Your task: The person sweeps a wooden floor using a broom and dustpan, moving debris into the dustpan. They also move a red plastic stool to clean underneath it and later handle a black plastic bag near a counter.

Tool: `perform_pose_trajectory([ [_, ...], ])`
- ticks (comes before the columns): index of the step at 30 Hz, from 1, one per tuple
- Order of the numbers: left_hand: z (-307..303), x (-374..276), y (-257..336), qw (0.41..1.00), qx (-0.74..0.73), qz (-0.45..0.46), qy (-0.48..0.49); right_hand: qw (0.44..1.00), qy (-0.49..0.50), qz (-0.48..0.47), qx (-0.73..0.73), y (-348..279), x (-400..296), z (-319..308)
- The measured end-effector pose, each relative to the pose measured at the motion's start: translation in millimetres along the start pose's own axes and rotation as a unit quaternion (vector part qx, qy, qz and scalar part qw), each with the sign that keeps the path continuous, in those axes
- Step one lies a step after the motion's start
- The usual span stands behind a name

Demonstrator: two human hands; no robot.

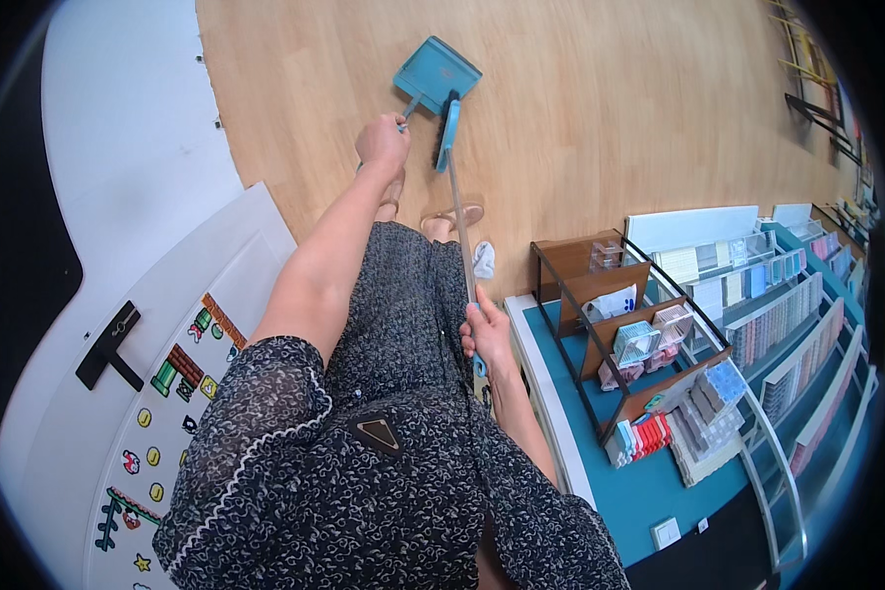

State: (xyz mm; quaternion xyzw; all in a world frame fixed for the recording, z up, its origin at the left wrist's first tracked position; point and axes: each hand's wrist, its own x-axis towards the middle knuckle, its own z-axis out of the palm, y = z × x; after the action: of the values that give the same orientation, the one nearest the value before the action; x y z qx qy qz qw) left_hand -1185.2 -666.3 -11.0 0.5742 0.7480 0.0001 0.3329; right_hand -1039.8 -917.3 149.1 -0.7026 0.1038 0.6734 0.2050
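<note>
My left hand [383,145], at the upper middle, is closed around the handle of a teal long-handled dustpan [436,74]. The pan rests on the wood floor with its wide edge away from me. My right hand [484,329] grips the teal end of a broom's long metal handle [460,214]. That handle runs up to a teal broom head [450,136] with dark bristles, whose far end overlaps the near edge of the pan. From this view I cannot tell whether the bristles touch the pan. My sandalled feet [463,215] are just below both tools.
A crumpled white item [484,260] lies on the floor beside my foot. At the right stands a brown shelf rack [571,276] with baskets, near display racks of colored goods. A white door with a black handle [110,345] and pixel-style stickers is at the left.
</note>
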Motion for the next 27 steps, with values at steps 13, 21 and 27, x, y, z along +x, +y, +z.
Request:
perform_pose_trajectory([
  [13, -5, 8, 31, 1.0, -0.007, -0.003, -0.02, 1.0, -0.015, -0.015, 0.001, 4, 41, 31],
  [21, 1, 17, 39, 1.0, 0.004, 0.002, 0.006, 0.999, -0.009, 0.025, -0.022, 24, 30, 20],
  [27, 0, 20, 42, 1.0, 0.004, 0.014, 0.002, 0.996, -0.001, 0.092, 0.02, 41, 27, 10],
])
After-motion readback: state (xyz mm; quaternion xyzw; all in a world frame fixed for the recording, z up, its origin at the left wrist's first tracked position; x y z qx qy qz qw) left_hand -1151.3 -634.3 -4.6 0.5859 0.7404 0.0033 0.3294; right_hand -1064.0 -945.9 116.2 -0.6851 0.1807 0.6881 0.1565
